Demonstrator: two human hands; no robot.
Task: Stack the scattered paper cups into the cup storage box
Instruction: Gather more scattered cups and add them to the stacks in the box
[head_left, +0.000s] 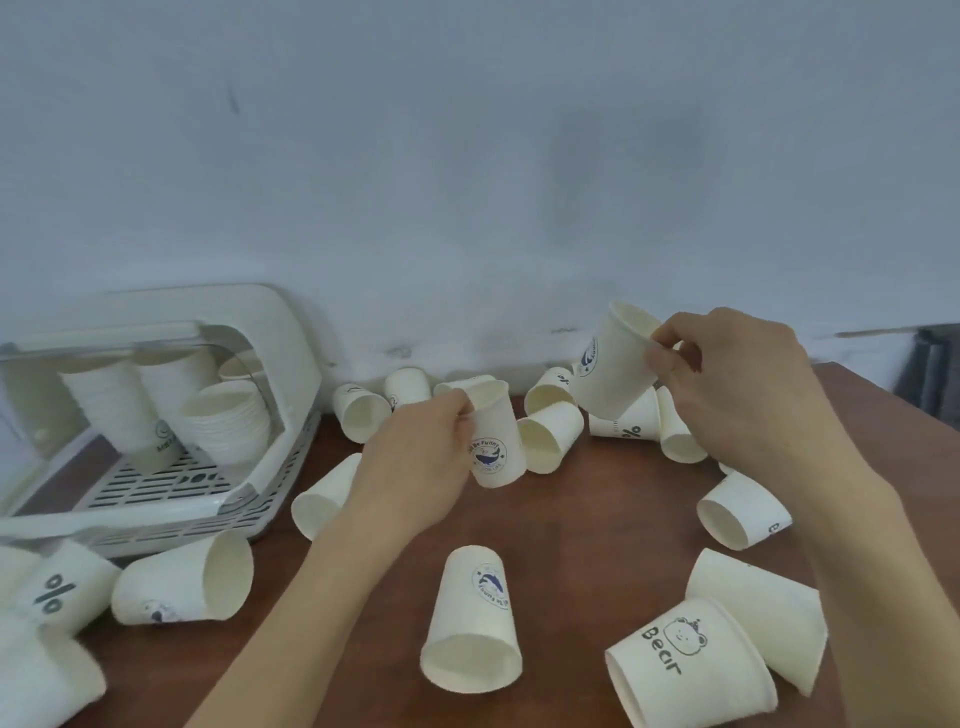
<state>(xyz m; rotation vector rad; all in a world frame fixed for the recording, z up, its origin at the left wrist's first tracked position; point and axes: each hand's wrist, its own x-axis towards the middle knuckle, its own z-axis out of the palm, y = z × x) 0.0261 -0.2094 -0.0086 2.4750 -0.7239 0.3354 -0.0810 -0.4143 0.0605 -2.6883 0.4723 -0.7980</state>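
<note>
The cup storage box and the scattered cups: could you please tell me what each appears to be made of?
The cup storage box looks like glossy off-white moulded plastic, with rounded edges, a slotted grey tray and a clear lid, probably plastic too. The cups, such as the Bear cup, look like thin matte paper: rolled rims, printed logos, cream insides. Whether they have a lining cannot be told.

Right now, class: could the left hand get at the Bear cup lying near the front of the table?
Probably not at once. The left hand already grips a whale-print cup, so its fingers are taken, and the Bear cup lies on the far side, beneath the right forearm. The table between is bare.
</note>
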